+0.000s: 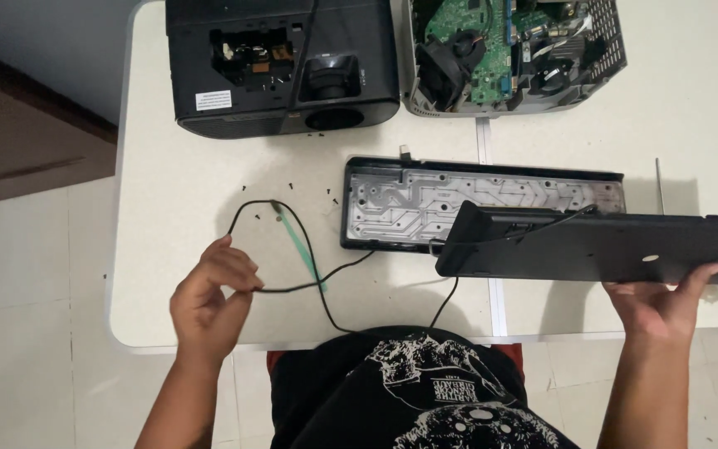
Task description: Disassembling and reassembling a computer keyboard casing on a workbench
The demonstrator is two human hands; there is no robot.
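Left hand (209, 301): you pinch the black cable (309, 278) at the table's (168, 191) front edge.
Right hand (662, 301): you grip the keyboard cover (600, 245), raised over the open keyboard base (425, 204).
Behind: projector (280, 62), opened projector (513, 54).

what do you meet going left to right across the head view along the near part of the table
left hand pinching the black cable → green strip → opened keyboard base → black keyboard cover held up by the right hand
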